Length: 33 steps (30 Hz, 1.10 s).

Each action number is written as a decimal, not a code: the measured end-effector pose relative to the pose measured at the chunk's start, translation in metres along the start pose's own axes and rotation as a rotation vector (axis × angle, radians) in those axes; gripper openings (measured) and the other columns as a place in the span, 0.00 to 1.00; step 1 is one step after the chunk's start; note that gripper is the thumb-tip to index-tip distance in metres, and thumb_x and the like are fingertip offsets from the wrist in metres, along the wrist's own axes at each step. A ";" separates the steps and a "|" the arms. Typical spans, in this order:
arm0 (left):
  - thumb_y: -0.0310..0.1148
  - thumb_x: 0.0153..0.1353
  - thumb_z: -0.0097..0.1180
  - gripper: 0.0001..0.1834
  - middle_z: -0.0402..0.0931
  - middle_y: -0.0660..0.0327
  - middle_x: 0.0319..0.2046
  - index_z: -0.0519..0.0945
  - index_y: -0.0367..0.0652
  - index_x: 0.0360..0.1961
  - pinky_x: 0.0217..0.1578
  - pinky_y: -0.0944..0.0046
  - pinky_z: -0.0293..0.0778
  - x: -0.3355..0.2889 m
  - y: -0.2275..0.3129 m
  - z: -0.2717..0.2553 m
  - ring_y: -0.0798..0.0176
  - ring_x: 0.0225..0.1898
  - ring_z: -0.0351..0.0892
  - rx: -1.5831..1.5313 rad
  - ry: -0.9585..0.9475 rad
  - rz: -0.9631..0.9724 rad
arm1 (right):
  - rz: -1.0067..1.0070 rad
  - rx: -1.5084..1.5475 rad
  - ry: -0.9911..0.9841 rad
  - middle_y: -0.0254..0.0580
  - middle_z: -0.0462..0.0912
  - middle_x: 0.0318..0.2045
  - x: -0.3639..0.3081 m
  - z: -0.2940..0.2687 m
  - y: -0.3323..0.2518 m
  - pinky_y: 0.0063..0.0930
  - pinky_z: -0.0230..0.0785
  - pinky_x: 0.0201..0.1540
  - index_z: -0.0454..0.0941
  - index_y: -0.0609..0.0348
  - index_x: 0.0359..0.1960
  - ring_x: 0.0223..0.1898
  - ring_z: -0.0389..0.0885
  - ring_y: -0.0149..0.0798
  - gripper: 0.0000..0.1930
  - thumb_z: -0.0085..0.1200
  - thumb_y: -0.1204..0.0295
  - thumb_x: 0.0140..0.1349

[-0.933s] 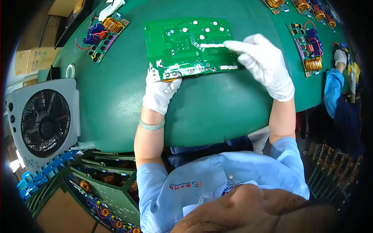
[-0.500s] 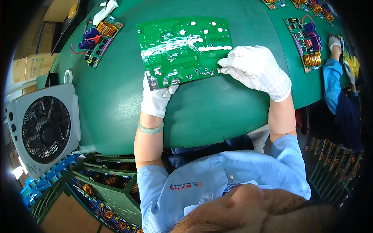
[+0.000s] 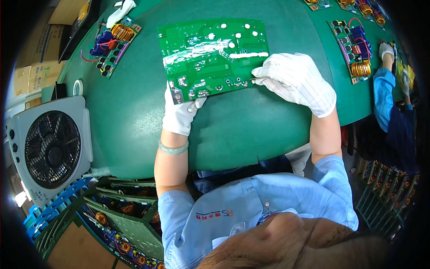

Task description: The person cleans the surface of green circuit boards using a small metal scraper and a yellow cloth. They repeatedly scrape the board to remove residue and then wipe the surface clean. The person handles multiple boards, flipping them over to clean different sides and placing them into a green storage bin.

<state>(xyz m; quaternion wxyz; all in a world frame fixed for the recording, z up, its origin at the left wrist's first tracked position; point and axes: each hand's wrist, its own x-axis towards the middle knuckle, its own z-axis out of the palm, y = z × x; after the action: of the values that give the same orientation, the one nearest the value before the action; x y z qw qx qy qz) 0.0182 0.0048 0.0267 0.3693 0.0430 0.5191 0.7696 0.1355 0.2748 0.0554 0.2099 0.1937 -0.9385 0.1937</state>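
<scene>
A green circuit board (image 3: 215,67) is held up tilted over the table, its solder side showing, with white streaks and shiny solder spots. White-gloved, my left hand (image 3: 181,112) grips its near left corner, thumb on the face and the other fingers hidden beneath. At the near right corner my right hand (image 3: 291,80), in a striped white glove, is closed in a pinch. A small dark, metallic tip shows at its fingertips, beside the row of solder joints; what it belongs to is hidden.
Assembled boards with copper coils lie left (image 3: 114,47) and right (image 3: 351,51) on the green table (image 3: 251,130). A box fan (image 3: 53,148) stands at the left. Racks of boards (image 3: 125,215) sit at lower left. A co-worker's sleeve (image 3: 383,96) shows at far right.
The board and both my hands stay nearly still, with only a very slight shift of the board. At far right the co-worker's hand has moved a little.
</scene>
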 end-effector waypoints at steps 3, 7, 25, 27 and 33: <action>0.19 0.66 0.39 0.11 0.72 0.56 0.33 0.70 0.33 0.48 0.17 0.71 0.56 -0.002 0.001 0.003 0.72 0.18 0.57 -0.016 0.014 0.019 | 0.008 0.006 0.002 0.33 0.78 0.29 0.000 0.002 0.000 0.32 0.72 0.27 0.79 0.47 0.37 0.28 0.80 0.39 0.09 0.65 0.67 0.56; 0.17 0.65 0.40 0.11 0.72 0.57 0.33 0.70 0.33 0.48 0.18 0.72 0.56 -0.001 0.002 0.003 0.73 0.18 0.57 -0.080 0.005 -0.003 | 0.010 0.012 0.010 0.34 0.77 0.29 -0.002 0.002 0.000 0.33 0.71 0.27 0.79 0.48 0.37 0.28 0.80 0.39 0.10 0.65 0.68 0.55; 0.30 0.72 0.36 0.13 0.75 0.53 0.31 0.71 0.33 0.47 0.12 0.73 0.57 0.005 -0.009 -0.008 0.69 0.13 0.61 0.061 0.037 0.063 | -0.017 0.017 -0.016 0.34 0.78 0.31 -0.005 -0.001 0.002 0.33 0.71 0.28 0.80 0.49 0.37 0.29 0.80 0.39 0.08 0.63 0.69 0.56; 0.23 0.69 0.39 0.09 0.72 0.57 0.30 0.71 0.35 0.46 0.17 0.72 0.56 0.001 -0.006 -0.006 0.72 0.16 0.59 0.092 0.002 0.069 | -0.023 -0.001 -0.015 0.34 0.78 0.32 -0.006 0.000 0.002 0.34 0.71 0.28 0.80 0.49 0.36 0.29 0.79 0.39 0.06 0.61 0.67 0.59; 0.24 0.70 0.39 0.09 0.73 0.56 0.30 0.71 0.34 0.45 0.15 0.72 0.56 0.002 -0.003 -0.006 0.72 0.15 0.59 0.104 -0.038 0.076 | -0.020 -0.049 -0.004 0.34 0.78 0.29 -0.004 0.000 -0.001 0.34 0.70 0.28 0.81 0.47 0.37 0.30 0.79 0.39 0.07 0.62 0.67 0.57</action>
<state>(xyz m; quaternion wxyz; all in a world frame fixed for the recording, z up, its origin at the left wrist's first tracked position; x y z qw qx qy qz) 0.0157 0.0014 0.0209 0.3470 0.0965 0.5492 0.7541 0.1391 0.2748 0.0539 0.2146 0.1981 -0.9415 0.1680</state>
